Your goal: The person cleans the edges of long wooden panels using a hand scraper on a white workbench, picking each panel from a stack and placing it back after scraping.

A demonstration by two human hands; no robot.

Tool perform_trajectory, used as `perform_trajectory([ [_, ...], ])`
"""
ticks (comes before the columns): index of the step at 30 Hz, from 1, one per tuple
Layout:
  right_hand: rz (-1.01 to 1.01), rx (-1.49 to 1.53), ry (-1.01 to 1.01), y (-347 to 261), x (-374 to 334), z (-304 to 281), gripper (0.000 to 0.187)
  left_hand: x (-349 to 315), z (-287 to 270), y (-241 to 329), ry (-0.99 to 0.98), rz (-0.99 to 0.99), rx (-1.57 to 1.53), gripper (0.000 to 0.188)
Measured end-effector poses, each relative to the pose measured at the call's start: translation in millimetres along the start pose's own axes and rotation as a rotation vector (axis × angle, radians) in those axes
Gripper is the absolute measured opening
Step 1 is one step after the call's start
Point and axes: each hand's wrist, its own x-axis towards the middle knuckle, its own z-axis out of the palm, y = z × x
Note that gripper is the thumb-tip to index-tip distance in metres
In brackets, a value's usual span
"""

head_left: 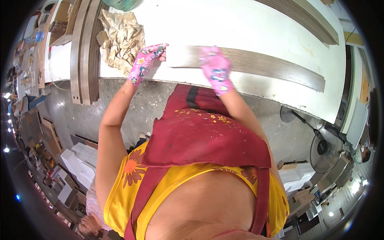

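Note:
A long, narrow wood-grain board (pixel 256 62) in grey-brown lies flat on the white worktable, running left to right in front of me. My left hand (pixel 145 64), in a pink flowered glove, is at the board's left end with its fingers stretched towards it. Nothing shows in that hand. On the left part of the board rests my right hand (pixel 217 70), gloved alike. Its fingers are smeared by motion, so whether they hold anything is hidden. A crumpled beige cloth (pixel 122 38) lies just left of my left hand.
Stacked wood-grain strips (pixel 86 56) jut over the front edge of the white table (pixel 176 24) at left. More strips (pixel 306 18) lie at the far right. A greenish round container (pixel 122 3) stands at the back. A fan (pixel 325 148) is at right; another person (pixel 92 222) is behind me, lower left.

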Motion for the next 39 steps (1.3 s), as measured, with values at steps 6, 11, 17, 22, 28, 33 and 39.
perform_trajectory([
  [6, -0.483, -0.449, -0.323, -151.7, -27.0, 52.1, 0.014, -0.5, -13.2, 6.0, -0.190, -0.017, -0.113, 0.032],
  [11, -0.674, -0.393, 0.024, -139.6, -32.1, 31.7, 0.010, -6.7, -4.4, 5.5, -0.064, 0.074, 0.033, 0.032],
  [17, -0.226, -0.599, -0.014, -61.7, 0.3, -40.2, 0.019, -3.6, -3.1, -2.9, -0.040, 0.142, -0.013, 0.034],
  [22, -0.032, -1.190, 0.607, 123.2, -22.9, -260.8, 0.025, -19.6, 25.8, 17.1, 0.326, 0.377, 0.588, 0.038],
  [28, 0.693, -0.419, 1.141, 182.6, -109.5, -481.9, 0.029, -28.0, 59.3, 8.3, 0.360, 0.258, 0.464, 0.045],
  [33, 0.516, -0.491, 1.061, 195.7, -96.2, -506.8, 0.033, -31.4, 52.8, -25.4, 0.398, 0.198, 0.454, 0.050],
  [39, 0.691, -0.305, 0.959, 210.3, -55.8, -499.0, 0.030, -27.0, 15.4, -44.7, 0.285, 0.363, 0.520, 0.035],
])
